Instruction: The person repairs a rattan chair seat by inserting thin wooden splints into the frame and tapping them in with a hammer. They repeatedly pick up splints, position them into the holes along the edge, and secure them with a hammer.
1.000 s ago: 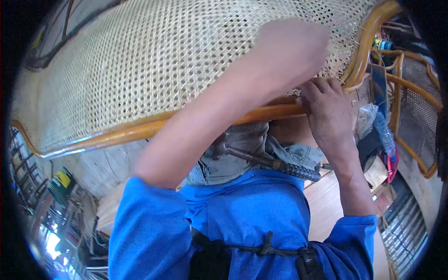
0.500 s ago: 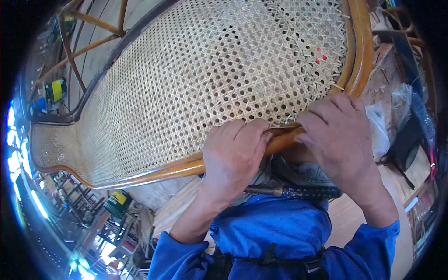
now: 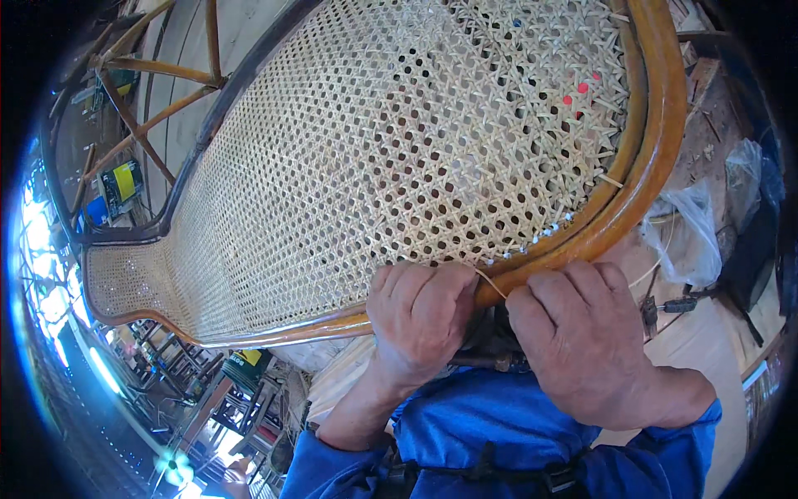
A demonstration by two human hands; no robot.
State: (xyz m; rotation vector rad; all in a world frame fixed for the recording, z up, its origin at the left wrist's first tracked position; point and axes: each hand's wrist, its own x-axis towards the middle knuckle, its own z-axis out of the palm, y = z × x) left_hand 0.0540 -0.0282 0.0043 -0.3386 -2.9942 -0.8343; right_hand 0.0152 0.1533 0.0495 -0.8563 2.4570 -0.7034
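A large woven cane panel (image 3: 324, 183) stretches within a glossy brown curved frame (image 3: 661, 150). Over the frame's near edge, my left hand (image 3: 420, 316) is closed, its fingertips at the border of the weave and the thumb hidden. A thin pale cane strand (image 3: 491, 283) runs from beside that hand's fingers to my right hand (image 3: 578, 341). The right hand is closed in a fist on the strand, just in front of the frame. Small white bits (image 3: 536, 239) line the border of the weave near the hands. Short cane ends poke out along the right border.
Dark and brown poles (image 3: 158, 71) cross beyond the panel at the upper left. A clear plastic bag (image 3: 694, 229) lies to the right on a wooden surface, with a dark tool (image 3: 675, 306) near it. A dark container with a yellow label (image 3: 247, 366) stands at lower left.
My right hand has come off the frame and moved down toward me, drawing the strand across the edge. The left hand has shifted slightly down. The whole view has also shifted.
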